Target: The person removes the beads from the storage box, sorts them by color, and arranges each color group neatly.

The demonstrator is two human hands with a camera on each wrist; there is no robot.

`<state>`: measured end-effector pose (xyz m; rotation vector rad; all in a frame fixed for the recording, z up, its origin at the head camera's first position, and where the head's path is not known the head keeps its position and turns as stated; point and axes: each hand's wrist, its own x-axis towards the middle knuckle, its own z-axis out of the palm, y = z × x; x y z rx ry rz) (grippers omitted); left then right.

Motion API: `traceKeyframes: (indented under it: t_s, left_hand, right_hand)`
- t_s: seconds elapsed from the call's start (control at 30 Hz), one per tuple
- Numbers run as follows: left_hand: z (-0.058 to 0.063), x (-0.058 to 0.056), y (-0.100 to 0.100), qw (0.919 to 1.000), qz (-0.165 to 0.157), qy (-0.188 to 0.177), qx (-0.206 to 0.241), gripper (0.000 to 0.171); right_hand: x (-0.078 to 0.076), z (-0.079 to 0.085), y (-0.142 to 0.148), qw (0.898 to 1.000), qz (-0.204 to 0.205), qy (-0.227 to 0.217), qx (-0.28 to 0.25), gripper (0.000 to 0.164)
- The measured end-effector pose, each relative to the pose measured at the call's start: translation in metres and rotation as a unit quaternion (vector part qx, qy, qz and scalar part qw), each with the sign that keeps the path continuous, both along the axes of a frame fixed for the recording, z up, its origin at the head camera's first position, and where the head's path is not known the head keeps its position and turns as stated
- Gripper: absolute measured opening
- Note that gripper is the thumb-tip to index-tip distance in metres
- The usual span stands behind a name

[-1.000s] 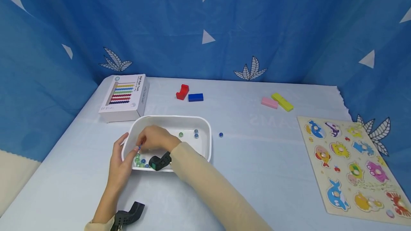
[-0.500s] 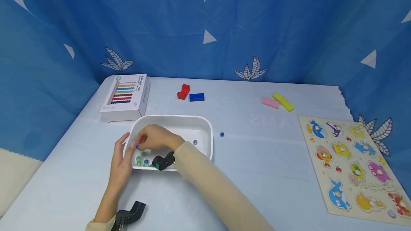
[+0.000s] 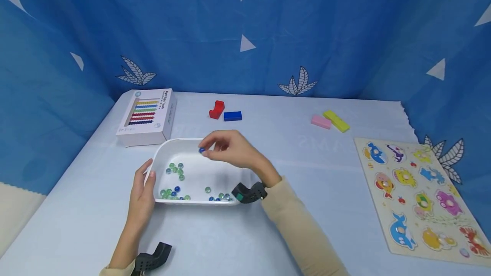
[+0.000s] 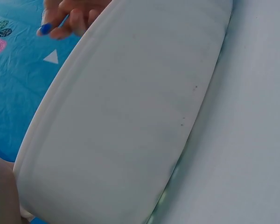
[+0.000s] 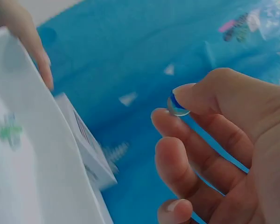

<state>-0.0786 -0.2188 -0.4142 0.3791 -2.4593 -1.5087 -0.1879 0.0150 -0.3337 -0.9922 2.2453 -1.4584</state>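
A white plastic tray [image 3: 199, 173] holds several green marbles [image 3: 182, 177] and blue marbles [image 3: 177, 189], clustered at its left and along its near wall. At the tray's left end, my left hand [image 3: 141, 195] grips the rim, thumb on top and fingers along the outside. Over the far part of the tray, my right hand [image 3: 234, 150] pinches a blue marble [image 3: 201, 150] between thumb and index finger. The right wrist view shows this clear-and-blue marble [image 5: 178, 105] at the fingertips, the other fingers loosely bent. Much of the left wrist view is the tray's outer wall [image 4: 116, 102].
Behind the tray stand an abacus box [image 3: 145, 116], a red block [image 3: 217, 109] and a blue block [image 3: 232, 116]. Farther right lie pink [image 3: 320, 122] and yellow [image 3: 336, 121] blocks. A sea-animal puzzle board [image 3: 418, 199] lies at the right. Blue curtain surrounds the table.
My right hand has risen from the tray's left end and moved right, carrying a blue marble. Marbles have rolled toward the near wall. My left hand stays at the rim.
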Motion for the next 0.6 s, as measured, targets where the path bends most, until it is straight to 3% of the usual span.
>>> traceKeyframes:
  t_s: [0.17, 0.33, 0.47, 0.6]
  left_hand:
    - [0.002, -0.001, 0.001, 1.0, -0.001, -0.003, 0.003, 0.047]
    - [0.002, 0.001, 0.001, 0.9999, 0.002, -0.013, 0.003, 0.047]
    - [0.002, 0.001, 0.002, 0.9999, 0.001, -0.014, 0.006, 0.048]
    - [0.002, 0.0, 0.004, 0.9998, 0.003, -0.019, 0.01, 0.049]
  right_hand:
    - [-0.004, -0.011, 0.069, 0.994, -0.107, 0.023, 0.012, 0.023]
    - [-0.005, -0.034, 0.123, 0.976, -0.2, 0.032, 0.075, 0.018]
    - [-0.006, -0.057, 0.146, 0.965, -0.227, 0.041, 0.126, 0.014]
    - [-0.007, -0.076, 0.151, 0.962, -0.222, 0.045, 0.15, 0.013]
